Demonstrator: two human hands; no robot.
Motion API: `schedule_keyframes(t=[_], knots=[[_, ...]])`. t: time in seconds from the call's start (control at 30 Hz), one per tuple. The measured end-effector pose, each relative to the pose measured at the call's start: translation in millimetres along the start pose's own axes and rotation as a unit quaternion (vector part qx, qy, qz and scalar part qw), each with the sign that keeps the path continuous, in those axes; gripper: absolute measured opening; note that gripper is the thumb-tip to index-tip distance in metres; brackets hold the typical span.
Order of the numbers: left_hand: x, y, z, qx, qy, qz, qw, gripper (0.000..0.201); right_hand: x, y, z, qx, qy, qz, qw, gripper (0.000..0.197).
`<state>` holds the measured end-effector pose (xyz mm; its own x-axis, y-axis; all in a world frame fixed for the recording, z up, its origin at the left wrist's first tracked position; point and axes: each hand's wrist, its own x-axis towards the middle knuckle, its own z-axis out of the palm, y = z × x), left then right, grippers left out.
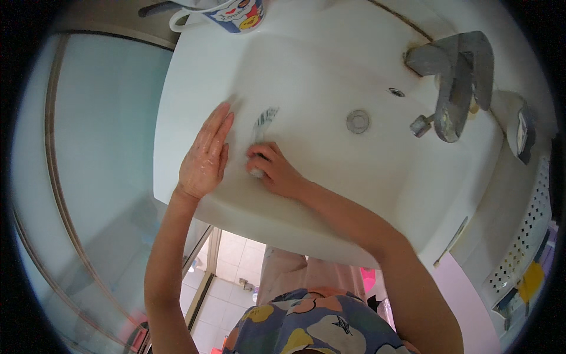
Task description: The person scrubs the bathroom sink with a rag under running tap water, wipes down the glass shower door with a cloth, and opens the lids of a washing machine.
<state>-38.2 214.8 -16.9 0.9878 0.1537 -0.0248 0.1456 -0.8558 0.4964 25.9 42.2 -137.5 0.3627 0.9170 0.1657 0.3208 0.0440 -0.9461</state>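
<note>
My left hand [205,152] lies flat on the left part of the white washbasin [177,118], fingers stretched out and close together, and its skin looks wet. To its right, my right hand [276,170] is closed around a small brush [266,120]. The brush's pale head with dark stripes points away from me over the basin's inner left side and is blurred by motion. Its pale handle end shows below my fingers; the middle is hidden in my grip.
A grey tap [454,82] stands at the basin's right, beyond the round drain [358,121]. A printed cup [236,15] with a white handle sits at the far left rim. A perforated white rack [519,230] is at the right, and a framed glass panel [106,118] at the left.
</note>
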Motion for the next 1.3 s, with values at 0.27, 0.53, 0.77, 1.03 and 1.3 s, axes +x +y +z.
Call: schedule_keyframes(t=[0.27, 0.53, 0.77, 1.03, 1.3], knots=[[3.5, 6.3, 1.3, 0.115, -0.041, 0.003, 0.992, 0.058, -100.7, 84.3, -131.9, -0.321, 0.151, 0.231, 0.906, 0.049], [4.0, 6.7, 1.9, 0.129, -0.032, -0.003, 0.991, 0.053, -20.9, 95.8, -189.0, -0.471, -0.078, -0.050, 0.877, 0.041], [-0.2, 3.3, 2.1, 0.151, -0.023, 0.017, 0.988, 0.055, 1.9, 15.2, -266.9, -0.696, -0.138, -0.205, 0.674, 0.032], [1.9, 1.7, 6.5, 0.158, -0.047, 0.023, 0.986, 0.059, -142.8, -6.9, -310.9, -0.698, -0.131, 0.052, 0.702, 0.043], [-1.7, 2.0, 5.8, 0.212, -0.076, 0.024, 0.974, 0.063, -127.8, 76.9, -179.1, -0.489, 0.203, 0.270, 0.804, 0.061]])
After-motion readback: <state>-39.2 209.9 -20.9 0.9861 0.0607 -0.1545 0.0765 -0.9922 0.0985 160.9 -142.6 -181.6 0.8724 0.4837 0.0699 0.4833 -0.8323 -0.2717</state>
